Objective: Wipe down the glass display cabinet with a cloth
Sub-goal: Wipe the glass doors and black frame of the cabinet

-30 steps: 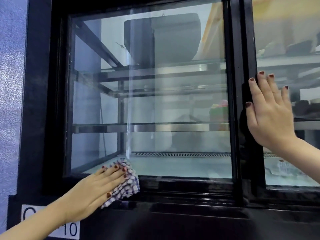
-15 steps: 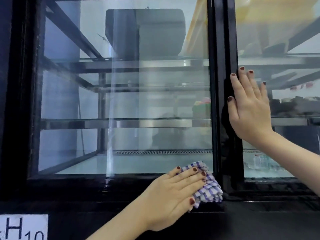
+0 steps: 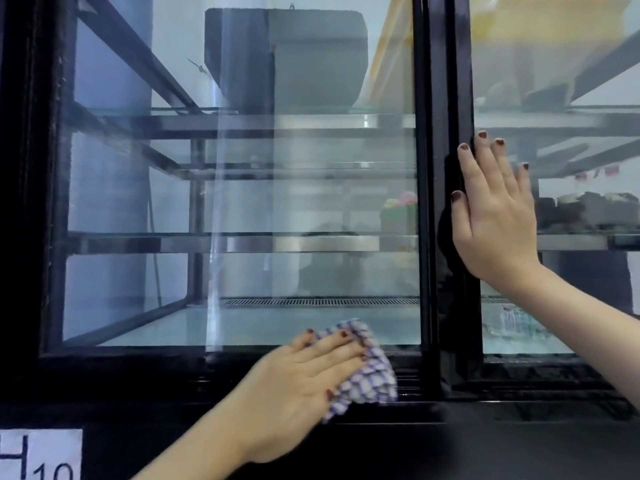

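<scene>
Down at the bottom edge of the left glass pane, the left hand [image 3: 304, 386] is pressing a bunched blue-and-white checked cloth [image 3: 363, 372] flat against the black-framed glass display cabinet [image 3: 424, 202], fingers [image 3: 332, 344] spread over the fabric and pinning it rather than clenching it. That cloth is looking soft and light, a crumpled wad that will be folding and slipping under the palm, so pinning it broadly from on top seems the sound hold; its longer side is running diagonally, from the upper left on the glass to the lower right over the sill. Over on the right, the right hand [image 3: 495, 216] is lying open and flat, fingers extended, grasping nothing, bracing on the right pane beside the black centre post. The glass itself is stiff, smooth and probably fragile, so even pressure looks wise.
</scene>
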Demonstrator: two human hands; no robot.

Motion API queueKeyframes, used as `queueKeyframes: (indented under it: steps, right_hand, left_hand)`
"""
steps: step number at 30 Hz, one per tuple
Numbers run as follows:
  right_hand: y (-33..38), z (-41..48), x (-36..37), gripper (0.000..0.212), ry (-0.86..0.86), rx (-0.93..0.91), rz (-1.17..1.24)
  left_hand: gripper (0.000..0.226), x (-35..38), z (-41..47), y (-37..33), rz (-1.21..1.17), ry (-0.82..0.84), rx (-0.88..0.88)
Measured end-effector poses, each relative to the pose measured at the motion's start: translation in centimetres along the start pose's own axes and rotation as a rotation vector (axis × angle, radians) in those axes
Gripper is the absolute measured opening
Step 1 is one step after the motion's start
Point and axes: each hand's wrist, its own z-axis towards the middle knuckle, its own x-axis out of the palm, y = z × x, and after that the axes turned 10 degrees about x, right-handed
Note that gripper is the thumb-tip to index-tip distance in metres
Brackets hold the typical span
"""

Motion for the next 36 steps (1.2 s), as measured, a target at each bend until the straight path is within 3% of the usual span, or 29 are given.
queueKeyframes:
  steps: [3,6,12,16,23,28,31,36]
  right_hand:
    - [0.0,0.0,-0.2,0.055,0.006,-0.003,-0.008]
    - [0.1,-0.1,-0.3,0.056,0.013,-0.004,-0.014]
    - [0.1,-0.1,-0.3,0.055,0.019,-0.006,-0.010]
    - [0.1,-0.2,-0.1,0.055,0.010,0.002,-0.018]
    - [0.3,-0.6,-0.3,0.063,0.064,-0.002,-0.060]
    - [0.4,-4.2,0.1,0.063,0.079,-0.069,-0.094]
    - [0.1,-6.7,0.2,0.063,0.078,-0.085,-0.104]
    - [-0.3,-7.9,0.2,0.058,0.066,-0.103,-0.106]
  left_hand:
    - [0.051,-0.1,5.8,-3.2,0.059,-0.034,0.017]
    - [0.049,-0.5,6.0,-3.5,0.031,0.016,-0.046]
    - [0.057,0.3,-6.1,3.4,0.088,0.182,-0.053]
    - [0.050,-0.7,-12.3,6.2,-0.042,0.319,-0.261]
    - [0.050,-1.9,-3.3,0.4,-0.090,0.053,-0.166]
    - [0.053,-2.2,2.0,-2.6,-0.181,0.098,-0.241]
    - [0.053,-1.4,0.6,-2.5,-0.352,0.089,-0.247]
    - [0.053,-1.8,-3.1,-0.3,-0.381,0.169,-0.274]
